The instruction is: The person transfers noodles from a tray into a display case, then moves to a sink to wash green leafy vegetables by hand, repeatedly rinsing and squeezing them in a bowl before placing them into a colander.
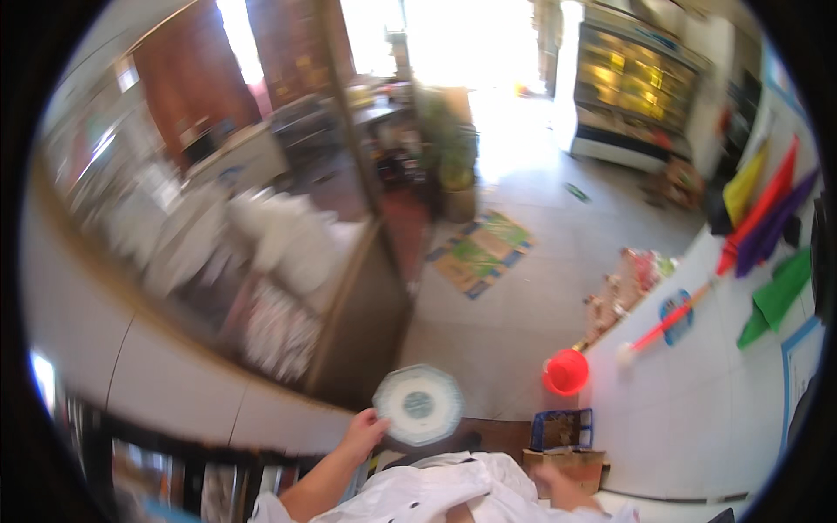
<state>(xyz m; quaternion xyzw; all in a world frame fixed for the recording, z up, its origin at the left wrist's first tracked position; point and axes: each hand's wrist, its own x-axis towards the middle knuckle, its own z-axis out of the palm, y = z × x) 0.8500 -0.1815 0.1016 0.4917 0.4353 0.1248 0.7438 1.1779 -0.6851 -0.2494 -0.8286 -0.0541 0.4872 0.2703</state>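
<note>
My left hand [366, 433] grips the left rim of an octagonal plate [437, 390]. The plate is pale, with a green patterned centre and a greenish border, and its face is turned up towards me. It is held out in front of my white coat [431, 487]. My right hand [548, 477] hangs low on the right, blurred, near a cardboard box [579, 467]. Whether its fingers are apart or closed does not show.
A red bucket [566, 372] and a blue-framed crate [546, 431] stand by the right wall. Coloured cloths [762, 216] hang there. A flattened cardboard sheet [480, 253] lies on the tiled floor [484, 359]. At left, a framed opening shows white bags [294, 242]. A lit display fridge [634, 85] stands far right.
</note>
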